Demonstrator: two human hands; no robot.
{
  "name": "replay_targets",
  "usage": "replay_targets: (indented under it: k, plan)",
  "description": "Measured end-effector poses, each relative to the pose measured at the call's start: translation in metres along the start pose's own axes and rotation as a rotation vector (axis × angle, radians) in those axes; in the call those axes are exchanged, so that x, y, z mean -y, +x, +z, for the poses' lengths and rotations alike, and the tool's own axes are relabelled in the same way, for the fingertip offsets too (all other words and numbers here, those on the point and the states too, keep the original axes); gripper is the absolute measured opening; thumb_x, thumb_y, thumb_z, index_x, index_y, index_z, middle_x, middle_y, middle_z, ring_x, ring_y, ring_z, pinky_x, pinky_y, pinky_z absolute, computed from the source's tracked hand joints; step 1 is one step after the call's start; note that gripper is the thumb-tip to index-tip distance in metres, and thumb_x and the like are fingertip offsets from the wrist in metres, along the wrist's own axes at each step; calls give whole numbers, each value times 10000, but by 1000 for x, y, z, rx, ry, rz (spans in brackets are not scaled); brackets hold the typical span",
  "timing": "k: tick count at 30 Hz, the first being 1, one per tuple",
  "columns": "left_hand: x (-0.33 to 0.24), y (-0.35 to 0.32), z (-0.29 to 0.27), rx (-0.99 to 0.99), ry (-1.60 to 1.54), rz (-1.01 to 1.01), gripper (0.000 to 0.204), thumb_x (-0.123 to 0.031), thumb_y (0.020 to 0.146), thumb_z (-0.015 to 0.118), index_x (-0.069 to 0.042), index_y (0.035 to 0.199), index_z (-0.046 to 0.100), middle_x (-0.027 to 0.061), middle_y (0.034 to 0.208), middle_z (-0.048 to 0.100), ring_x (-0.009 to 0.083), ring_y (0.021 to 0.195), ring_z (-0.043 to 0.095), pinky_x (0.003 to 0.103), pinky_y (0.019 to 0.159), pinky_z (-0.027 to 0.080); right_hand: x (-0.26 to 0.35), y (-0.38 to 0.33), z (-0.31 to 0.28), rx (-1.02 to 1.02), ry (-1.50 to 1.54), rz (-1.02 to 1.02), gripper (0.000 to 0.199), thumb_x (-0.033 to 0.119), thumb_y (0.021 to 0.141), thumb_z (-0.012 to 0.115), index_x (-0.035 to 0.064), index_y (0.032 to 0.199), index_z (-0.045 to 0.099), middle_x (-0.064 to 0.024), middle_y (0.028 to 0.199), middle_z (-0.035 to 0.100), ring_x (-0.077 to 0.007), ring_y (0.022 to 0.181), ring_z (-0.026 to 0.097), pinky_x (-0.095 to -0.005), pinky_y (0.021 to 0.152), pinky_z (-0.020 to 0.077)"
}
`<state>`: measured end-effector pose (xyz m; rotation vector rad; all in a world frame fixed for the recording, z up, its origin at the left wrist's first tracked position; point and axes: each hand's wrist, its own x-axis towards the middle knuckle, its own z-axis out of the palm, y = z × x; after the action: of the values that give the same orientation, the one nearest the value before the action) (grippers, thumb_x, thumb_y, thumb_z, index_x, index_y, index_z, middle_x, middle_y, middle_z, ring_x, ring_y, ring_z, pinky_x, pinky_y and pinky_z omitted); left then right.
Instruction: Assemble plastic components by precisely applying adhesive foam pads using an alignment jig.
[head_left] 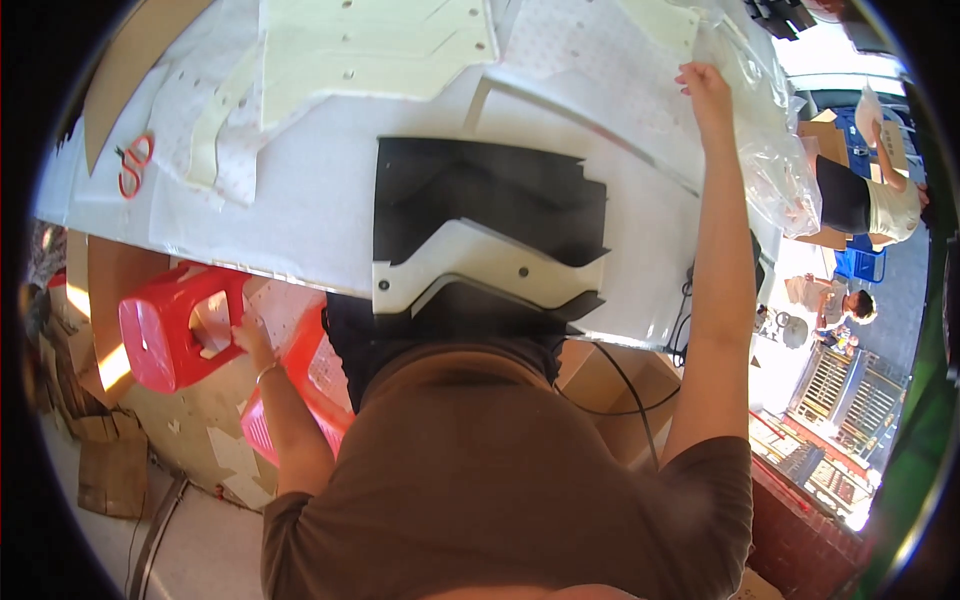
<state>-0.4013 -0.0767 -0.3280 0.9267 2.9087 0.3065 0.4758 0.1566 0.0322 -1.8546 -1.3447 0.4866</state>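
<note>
On the left, beside the table's near edge, a red plastic stool is tipped on its side. My left hand is closed around one of its legs. Over the table's right part my right hand is raised, fingers loosely bent and tips slightly apart, with nothing visible in them. Close to that hand are a pale cut sheet and crumpled clear plastic film. In front of my body lies a black flat sheet, partly covered by a cream zigzag strip with dark holes.
Larger pale cut sheets lie across the far side of the white table. Red-handled scissors rest at its left. A pink-red basket, a cardboard box and black cables are near my body. Other people are at right.
</note>
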Motion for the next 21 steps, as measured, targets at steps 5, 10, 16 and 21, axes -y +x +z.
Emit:
replay_targets:
  k: [5, 10, 16, 21]
  plan:
    - [-124, -34, -124, -240, -637, 315, 327, -38, 863, 483, 49, 1167, 566, 202, 1085, 580, 319, 1007, 567, 401, 908, 468, -3, 4, 44, -41, -353, -278, 128, 185, 804, 637, 74, 857, 671, -92, 859, 663, -201, 795, 634, -322, 723, 490]
    - [-251, -78, -249, -466, -712, 565, 353, -37, 876, 442, 7, 1208, 551, 153, 1231, 520, 297, 1116, 507, 389, 894, 464, 35, 57, 131, -131, -335, -553, 110, 173, 751, 661, 74, 796, 641, -115, 823, 637, -289, 818, 615, -380, 758, 485]
    - [-428, -168, -308, -165, -811, 1191, 314, 20, 813, 476, -20, 1102, 594, 143, 1172, 551, 292, 1146, 490, 378, 982, 370, 67, 118, 170, 84, -452, -133, 362, 318, 725, 749, 36, 925, 641, -140, 992, 643, -312, 988, 609, -394, 840, 509]
    - [-568, -254, -277, 359, -633, 1699, 335, 32, 736, 612, -57, 1059, 606, 133, 1155, 555, 310, 1148, 491, 378, 990, 375, 55, 132, 163, 70, -415, -276, 291, 280, 668, 766, 40, 796, 662, -157, 796, 688, -315, 747, 668, -397, 712, 528]
